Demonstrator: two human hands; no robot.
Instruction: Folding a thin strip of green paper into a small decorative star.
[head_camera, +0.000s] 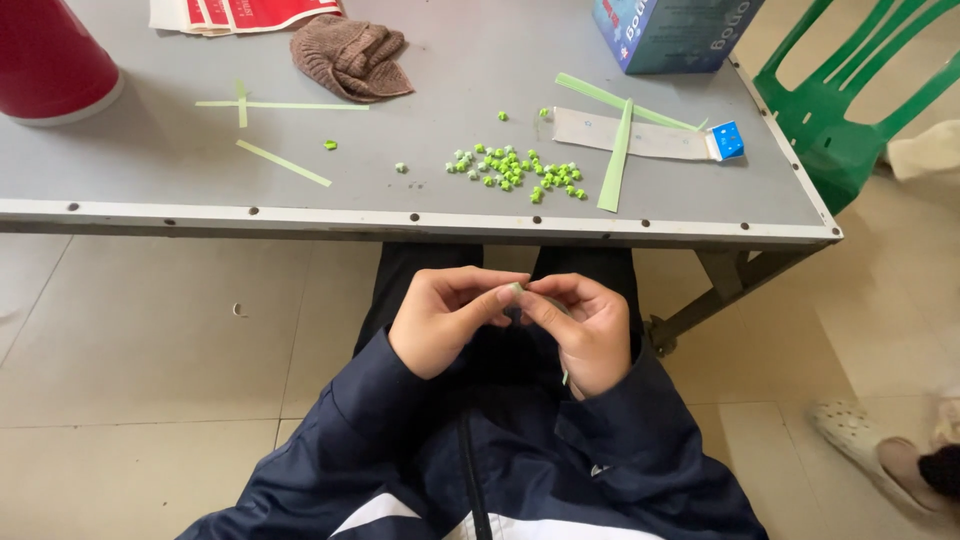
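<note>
We see left hand (440, 318) and right hand (588, 328) pinching a green paper strip (517, 290) | strip tail apparently below right palm | folded green stars (515, 170) on grey table (150, 160)

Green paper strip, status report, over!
Left hand and right hand both pinching thin green paper strip over lap. Small green folded paper stars piled on grey table. Nothing blocking.

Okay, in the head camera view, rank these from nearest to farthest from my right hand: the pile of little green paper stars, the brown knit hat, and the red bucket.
From the right hand:
1. Pile of green paper stars, on the table straight ahead, near the front edge.
2. Brown knit hat, farther back, to the left.
3. Red bucket, at the table's far left corner.
</note>
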